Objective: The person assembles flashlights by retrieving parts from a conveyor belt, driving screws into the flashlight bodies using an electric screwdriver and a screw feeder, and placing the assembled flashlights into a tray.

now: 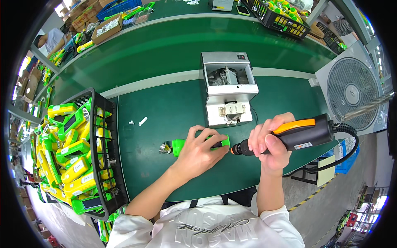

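My left hand (198, 151) is closed over a green flashlight body (178, 147) lying on the green table, holding it from above. A shiny silver reflector cone (165, 148) sits at its left end. My right hand (271, 144) grips a black electric screwdriver (308, 133) with an orange lever. The screwdriver lies nearly level, its nose (236, 149) pointing left, close to the flashlight's right end. Whether the bit touches the flashlight I cannot tell. Behind both hands stands a silver screw feeder (226, 89) with loose screws in its open top.
A black basket (96, 144) heaped with green and yellow flashlights stands at the left. Small white pieces (142, 121) lie on the table. A white fan (351, 93) is at the right, near the screwdriver's coiled cable (355, 140). Another black basket (277, 20) sits on the far shelf.
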### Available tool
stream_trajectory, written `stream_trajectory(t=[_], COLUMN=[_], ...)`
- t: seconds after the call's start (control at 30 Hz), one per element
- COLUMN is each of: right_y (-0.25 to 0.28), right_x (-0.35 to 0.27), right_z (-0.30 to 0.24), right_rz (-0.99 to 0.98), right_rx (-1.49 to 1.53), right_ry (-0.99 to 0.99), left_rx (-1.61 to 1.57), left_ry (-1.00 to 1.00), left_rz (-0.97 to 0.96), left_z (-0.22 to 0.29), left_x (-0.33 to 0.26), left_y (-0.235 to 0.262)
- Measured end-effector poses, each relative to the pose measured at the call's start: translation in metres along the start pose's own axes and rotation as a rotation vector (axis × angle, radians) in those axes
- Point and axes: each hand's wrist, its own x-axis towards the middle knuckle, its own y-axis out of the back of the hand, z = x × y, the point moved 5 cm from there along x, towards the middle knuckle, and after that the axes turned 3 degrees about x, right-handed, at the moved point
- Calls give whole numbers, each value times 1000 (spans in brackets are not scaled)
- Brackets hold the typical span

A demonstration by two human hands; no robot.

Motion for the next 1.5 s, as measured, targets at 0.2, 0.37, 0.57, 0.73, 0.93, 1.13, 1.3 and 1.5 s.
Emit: stream_trajectory(t=[0.2,0.37,0.57,0.73,0.93,1.13,1.3,1.5], right_y=[0,-6,-7,-1,6,2,4,4], right_x=[-1,-6,-8,-9,-9,-6,-8,-8], right_z=[1,-4,-9,-7,0,4,9,12], right_rz=[-2,25,13,53,59,38,23,35], right_rx=[-1,-62,-116,-146,-49,-153,-147,-150], right_ry=[15,64,93,62,70,46,33,24], left_rx=[-8,-42,-50,-14,52,23,4,2], left_ry=[-7,10,29,56,104,152,167,165], left_rz=[12,50,77,-2,-20,-105,-107,-104], left_z=[1,4,3,2,-1,-3,-3,-4], left_x=[0,0,-2,2,4,4,3,4], left_y=[0,-2,-7,-5,-13,-13,-13,-13])
